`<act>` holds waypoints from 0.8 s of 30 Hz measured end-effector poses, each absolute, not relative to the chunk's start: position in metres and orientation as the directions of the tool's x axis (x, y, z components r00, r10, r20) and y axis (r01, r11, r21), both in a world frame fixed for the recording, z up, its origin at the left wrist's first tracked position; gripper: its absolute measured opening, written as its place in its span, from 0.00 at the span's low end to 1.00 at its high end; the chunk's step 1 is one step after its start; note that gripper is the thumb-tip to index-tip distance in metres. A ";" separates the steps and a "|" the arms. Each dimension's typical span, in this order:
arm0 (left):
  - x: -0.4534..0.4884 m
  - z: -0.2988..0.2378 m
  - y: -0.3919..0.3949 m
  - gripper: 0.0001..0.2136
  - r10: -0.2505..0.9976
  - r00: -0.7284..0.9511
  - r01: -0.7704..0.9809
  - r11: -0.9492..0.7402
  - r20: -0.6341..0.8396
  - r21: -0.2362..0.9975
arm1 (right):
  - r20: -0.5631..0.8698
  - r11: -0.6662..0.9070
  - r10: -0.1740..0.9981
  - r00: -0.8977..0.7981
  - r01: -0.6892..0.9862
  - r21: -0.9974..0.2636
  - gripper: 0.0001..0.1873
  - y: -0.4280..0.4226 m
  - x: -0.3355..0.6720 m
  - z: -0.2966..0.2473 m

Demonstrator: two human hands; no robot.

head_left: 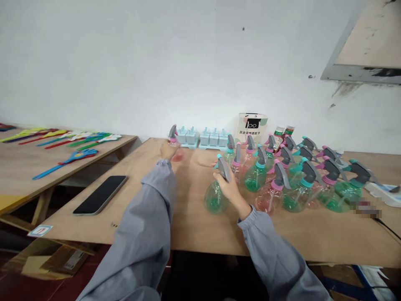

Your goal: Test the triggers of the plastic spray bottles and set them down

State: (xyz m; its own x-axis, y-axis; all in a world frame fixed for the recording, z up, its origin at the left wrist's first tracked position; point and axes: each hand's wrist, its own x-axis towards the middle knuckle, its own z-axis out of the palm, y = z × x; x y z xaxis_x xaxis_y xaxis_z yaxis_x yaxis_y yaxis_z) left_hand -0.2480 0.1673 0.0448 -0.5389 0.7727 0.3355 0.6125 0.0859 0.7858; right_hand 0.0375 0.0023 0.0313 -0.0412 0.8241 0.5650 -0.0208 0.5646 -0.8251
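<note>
Grips the pink spray bottle (177,156) at the neck with the fingers of the left hand (168,151) closed round it, with the grey head above the fingers and the tinted body below and to the right, near the pale blue blocks (191,137). Holds the green spray bottle (214,200) by its grey head with the fingers of the right hand (229,186) wrapped round it, with the body upright below the fingers; cannot tell whether touching the counter (194,234). Shows further spray bottles (255,179) grouped just right of the right hand.
</note>
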 end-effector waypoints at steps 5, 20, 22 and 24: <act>-0.236 0.013 0.112 0.22 0.816 -0.372 0.556 -0.185 0.442 0.810 | 0.349 0.284 0.927 -0.139 -0.350 -0.893 0.17 0.004 0.046 0.045; -0.185 -0.026 -0.012 0.21 0.745 -0.217 0.506 -0.468 0.631 0.725 | 0.288 0.115 0.919 -0.269 -0.516 -0.849 0.08 0.001 0.054 0.050; -0.184 -0.025 -0.012 0.21 0.737 -0.212 0.502 -0.482 0.642 0.718 | 0.289 0.102 0.919 -0.269 -0.545 -0.832 0.12 0.000 0.052 0.049; -0.185 -0.023 -0.014 0.20 0.734 -0.207 0.504 -0.486 0.647 0.714 | 0.289 0.087 0.917 -0.275 -0.570 -0.817 0.15 0.000 0.053 0.049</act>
